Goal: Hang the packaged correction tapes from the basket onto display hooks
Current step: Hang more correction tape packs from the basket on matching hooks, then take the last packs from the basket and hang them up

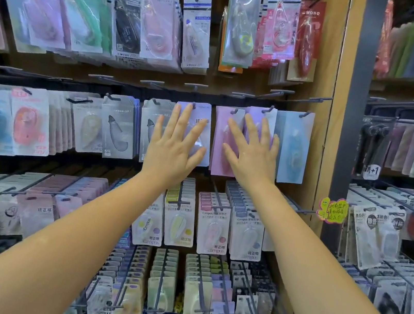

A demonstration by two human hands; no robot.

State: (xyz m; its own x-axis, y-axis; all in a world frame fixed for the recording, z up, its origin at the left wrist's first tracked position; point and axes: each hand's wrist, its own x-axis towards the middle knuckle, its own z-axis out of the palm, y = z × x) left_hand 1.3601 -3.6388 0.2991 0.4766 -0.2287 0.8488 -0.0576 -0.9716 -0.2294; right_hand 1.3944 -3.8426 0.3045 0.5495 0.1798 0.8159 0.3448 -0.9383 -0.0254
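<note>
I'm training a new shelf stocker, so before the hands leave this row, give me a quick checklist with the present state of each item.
1. Left hand free of stock: ok, fingers straight, flat on the lavender pack.
2. Right hand free: ok, flat across the pink pack and purple pack.
3. Those packs on hooks: ok, a hook tip shows at each top.
4. Blue pack hanging: ok.
5. Row pushed flush: cannot tell.
6. Basket within reach: cannot tell, not in view.

glossy clear plastic blisters on matt card packs (225, 143), thin metal hooks (303, 114), wood-look panel (317, 147).
</note>
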